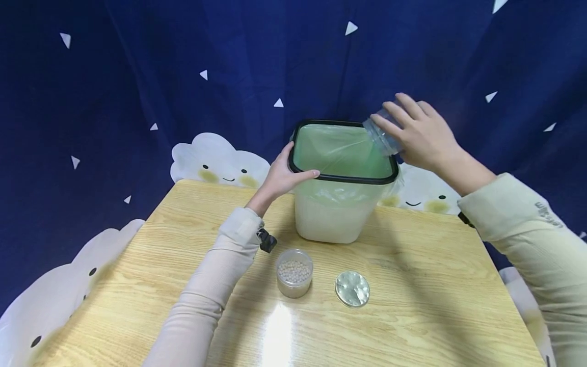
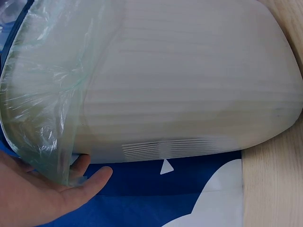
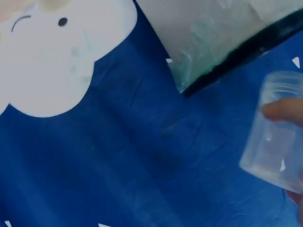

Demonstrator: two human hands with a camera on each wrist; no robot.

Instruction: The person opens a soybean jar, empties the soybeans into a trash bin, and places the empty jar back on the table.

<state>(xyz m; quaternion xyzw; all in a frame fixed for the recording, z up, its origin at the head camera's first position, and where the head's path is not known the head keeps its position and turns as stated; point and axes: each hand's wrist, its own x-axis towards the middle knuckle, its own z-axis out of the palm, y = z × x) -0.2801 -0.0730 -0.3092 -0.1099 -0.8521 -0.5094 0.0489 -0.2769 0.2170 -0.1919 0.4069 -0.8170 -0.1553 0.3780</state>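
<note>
A whitish trash bin (image 1: 327, 224) with a black rim stands on the table, lined with a thin green bag (image 1: 337, 148) folded over its edge. My left hand (image 1: 282, 176) holds the bin's left front corner, thumb along the rim; the left wrist view shows the fingers at the bag's overhang (image 2: 52, 104). Over the bin's right side, my right hand (image 1: 424, 135) grips a clear plastic jar (image 3: 272, 146), tilted with its mouth toward the bin. No contents can be made out in that jar.
On the wooden table (image 1: 412, 306), a clear round jar (image 1: 294, 285) of small pale beads stands in front of the bin. A shiny round lid (image 1: 352, 288) lies to its right. Behind the table hangs a blue curtain (image 1: 247, 51) with white triangles and clouds.
</note>
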